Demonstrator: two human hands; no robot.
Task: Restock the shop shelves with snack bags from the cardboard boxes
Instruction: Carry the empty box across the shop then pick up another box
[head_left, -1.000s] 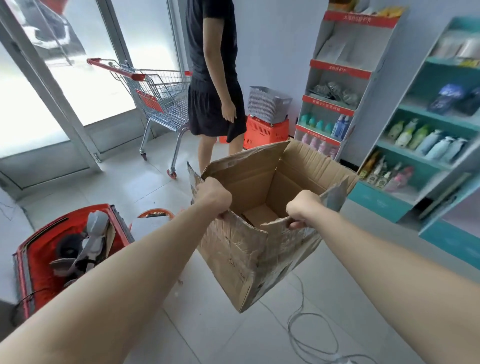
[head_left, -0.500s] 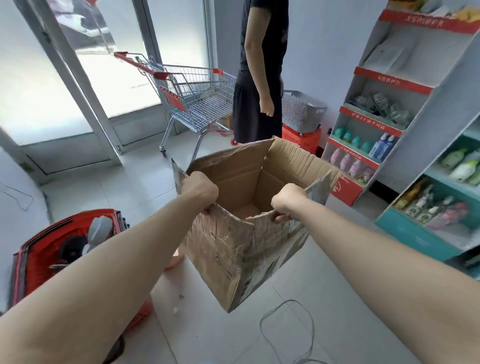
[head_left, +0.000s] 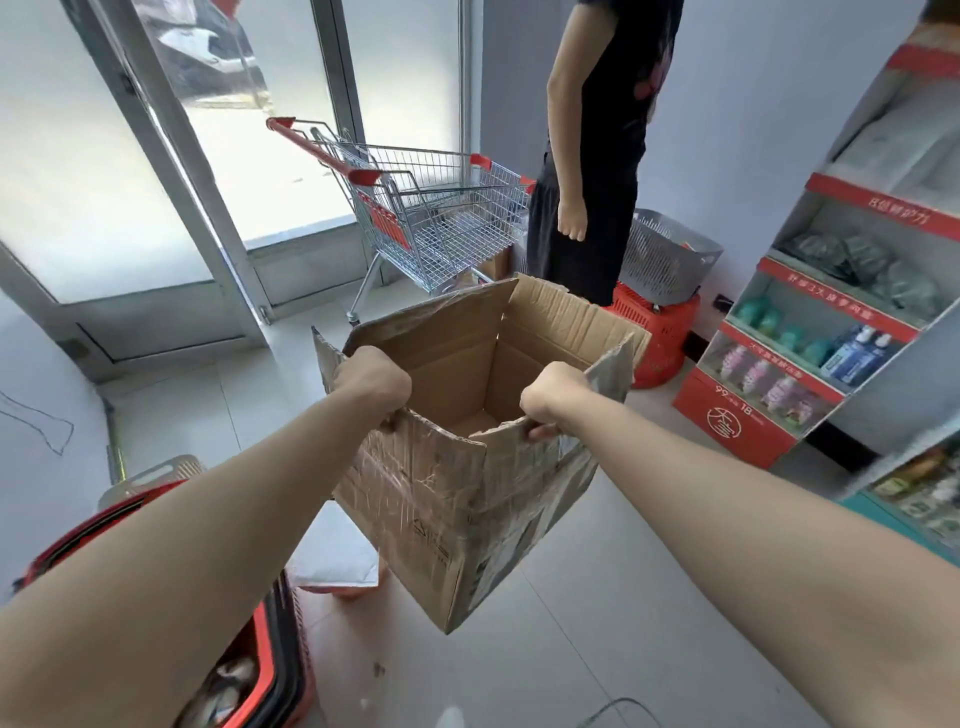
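Worn brown cardboard box (head_left: 467, 467), open top, looks empty, held off tiled floor. Left hand (head_left: 371, 382) grips left rim, right hand (head_left: 553, 397) grips near flap. Advice: keep box level, steer wide of wire trolley (head_left: 436, 218) and bystander (head_left: 597, 156).

Cardboard box (head_left: 457, 499) between trolley (head_left: 441, 223) behind, basket (head_left: 270, 670) left, shelves (head_left: 810, 338) right

Left hand (head_left: 373, 383) and right hand (head_left: 555, 399) each grip the open cardboard box (head_left: 462, 499) rim
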